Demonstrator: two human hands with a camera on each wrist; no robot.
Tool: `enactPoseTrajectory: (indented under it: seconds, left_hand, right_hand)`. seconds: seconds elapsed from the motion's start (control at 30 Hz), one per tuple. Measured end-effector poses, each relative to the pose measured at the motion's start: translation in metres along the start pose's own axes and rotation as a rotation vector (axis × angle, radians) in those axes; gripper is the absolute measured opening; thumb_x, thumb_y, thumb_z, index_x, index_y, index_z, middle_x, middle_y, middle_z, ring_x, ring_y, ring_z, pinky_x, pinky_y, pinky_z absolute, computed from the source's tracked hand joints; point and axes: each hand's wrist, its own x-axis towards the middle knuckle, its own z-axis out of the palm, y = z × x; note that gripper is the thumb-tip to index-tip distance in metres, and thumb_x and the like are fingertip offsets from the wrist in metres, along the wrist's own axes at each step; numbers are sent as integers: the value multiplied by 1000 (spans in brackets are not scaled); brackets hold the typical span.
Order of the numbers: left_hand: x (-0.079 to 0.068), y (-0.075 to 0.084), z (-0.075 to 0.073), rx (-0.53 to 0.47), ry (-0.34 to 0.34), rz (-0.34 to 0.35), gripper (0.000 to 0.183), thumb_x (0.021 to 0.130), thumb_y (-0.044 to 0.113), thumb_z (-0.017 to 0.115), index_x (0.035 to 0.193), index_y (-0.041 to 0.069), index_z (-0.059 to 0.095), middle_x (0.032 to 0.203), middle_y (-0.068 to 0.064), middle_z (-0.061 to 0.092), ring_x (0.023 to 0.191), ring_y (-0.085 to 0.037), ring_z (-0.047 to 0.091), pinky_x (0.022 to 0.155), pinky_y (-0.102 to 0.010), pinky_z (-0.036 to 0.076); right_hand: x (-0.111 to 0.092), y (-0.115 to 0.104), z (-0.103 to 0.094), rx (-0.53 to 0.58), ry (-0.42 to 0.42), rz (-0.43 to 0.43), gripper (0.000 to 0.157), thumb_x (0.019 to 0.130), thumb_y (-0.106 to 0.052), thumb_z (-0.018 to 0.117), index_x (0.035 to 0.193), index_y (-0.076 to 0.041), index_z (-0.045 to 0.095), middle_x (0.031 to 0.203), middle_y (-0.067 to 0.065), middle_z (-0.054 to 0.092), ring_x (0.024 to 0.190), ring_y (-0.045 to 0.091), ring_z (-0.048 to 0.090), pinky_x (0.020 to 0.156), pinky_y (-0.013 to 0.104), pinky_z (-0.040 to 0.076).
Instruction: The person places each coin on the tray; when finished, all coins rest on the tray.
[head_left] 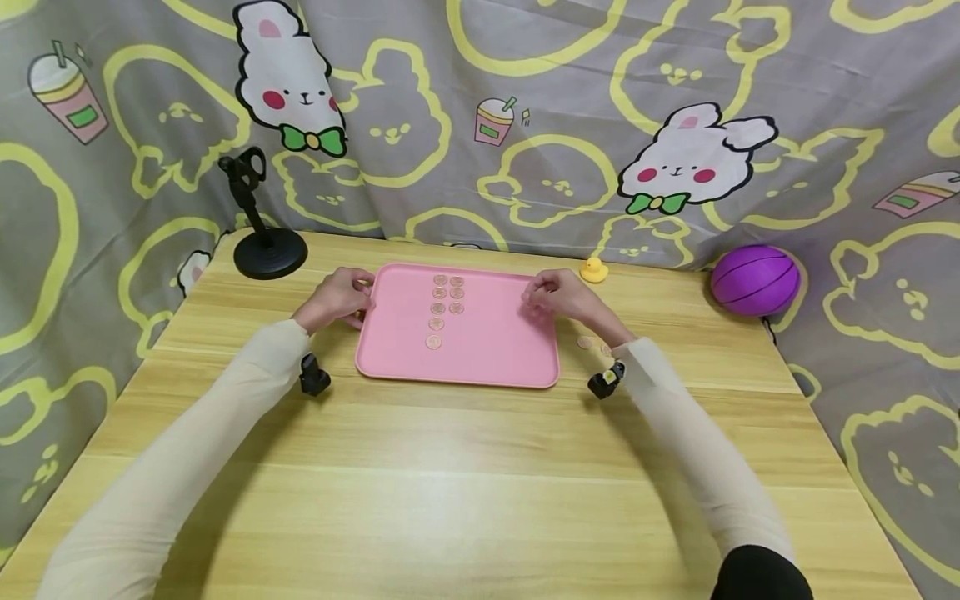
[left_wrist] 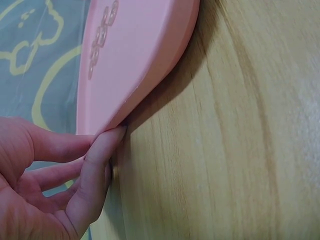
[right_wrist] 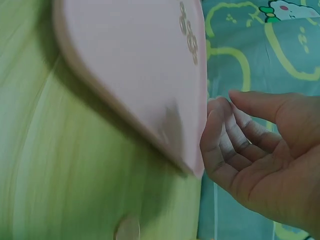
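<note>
A pink rectangular tray (head_left: 495,350) sits on the wooden table, with several copper-coloured coins (head_left: 437,323) laid in two columns, the left one longer. At the tray's left edge, my left hand (head_left: 341,296) pinches the rim between thumb and fingers; the left wrist view shows this grip (left_wrist: 95,150) close. My right hand (head_left: 562,293) hovers over the tray's right side, casting a shadow on it. In the right wrist view that hand's fingers (right_wrist: 215,135) are loosely curled, thumb tip near the fingertips, and no coin shows between them.
Two more coins (head_left: 584,342) lie on the table right of the tray, near my right wrist. Behind stand a black stand (head_left: 270,252), a small yellow duck (head_left: 594,270) and a purple ball (head_left: 755,281). A patterned grey curtain (head_left: 555,100) hangs along the table's back edge.
</note>
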Motion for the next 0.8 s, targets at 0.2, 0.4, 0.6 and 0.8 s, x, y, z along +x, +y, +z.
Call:
enactPoseTrajectory:
  seconds: [0.2, 0.4, 0.6, 0.8]
  left_hand:
    - [1, -1, 0, 3, 3, -3, 60, 97, -4, 57, 154, -10, 40, 124, -26, 54, 93, -26, 66, 66, -32, 66]
    - [2, -2, 0, 1, 10, 0, 59, 97, -3, 56, 154, -9, 42, 123, -26, 55, 91, -24, 66, 66, -30, 66]
    - [-1, 0, 1, -6, 5, 6, 58, 97, -4, 55, 153, -9, 42, 121, -25, 55, 89, -23, 66, 66, -32, 66]
    - [-1, 0, 0, 5, 7, 4, 58, 96, -4, 55, 153, -10, 42, 121, -25, 54, 92, -26, 66, 66, -31, 66]
  right_hand:
    - [-15, 14, -20, 33, -8, -26, 17, 102, -2, 61, 111, 11, 68, 97, 24, 72, 78, 15, 68, 68, 22, 59]
    - [-28, 27, -35, 9, 0, -49, 15, 101, -1, 63, 109, 11, 66, 89, 17, 69, 73, 15, 65, 66, 29, 59]
    - [-39, 43, -46, -83, 9, -38, 14, 101, -4, 66, 107, 9, 68, 94, 22, 69, 73, 15, 61, 64, 26, 55]
    - [-49, 52, -55, -122, 21, -51, 16, 99, -2, 67, 110, 10, 68, 98, 22, 69, 81, 18, 63, 65, 23, 56]
